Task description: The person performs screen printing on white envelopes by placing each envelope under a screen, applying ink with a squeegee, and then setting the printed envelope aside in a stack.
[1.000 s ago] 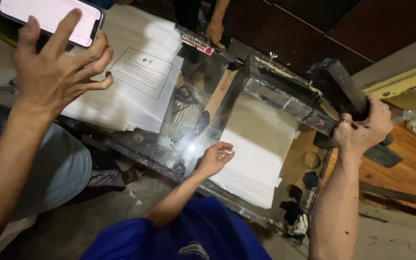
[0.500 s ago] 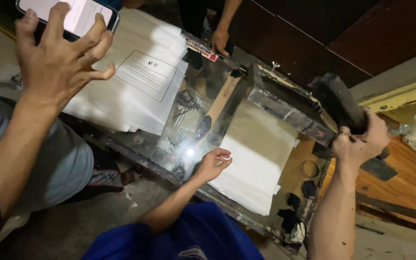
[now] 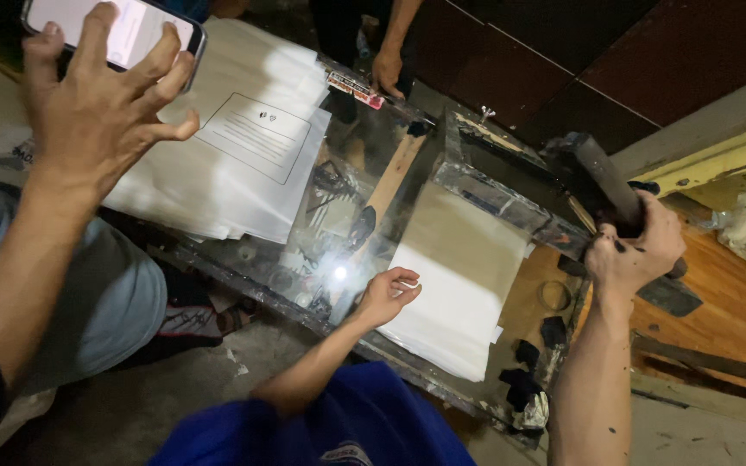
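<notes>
My left hand (image 3: 97, 112) is raised at the upper left, its fingers spread around a smartphone (image 3: 144, 30) with a lit screen. On the right, my right hand (image 3: 636, 250), speckled with dark ink, grips a dark bar-shaped handle (image 3: 593, 177) at the end of a printing frame (image 3: 485, 185). Below that frame lies a stack of white sheets (image 3: 459, 276). A co-worker in a blue shirt (image 3: 347, 423) rests a hand (image 3: 388, 293) on the near edge of those sheets.
A glossy glass-topped table (image 3: 347, 216) carries a second pile of printed white paper (image 3: 243, 147) at the left. Another person's hand (image 3: 386, 69) touches the table's far edge. Black rags (image 3: 528, 380) lie by the right corner, beside wooden boards (image 3: 718, 302).
The phone in my left hand has drifted slightly right. My right hand keeps its grip on the handle and sits a little lower. The co-worker's hand stays on the sheets.
</notes>
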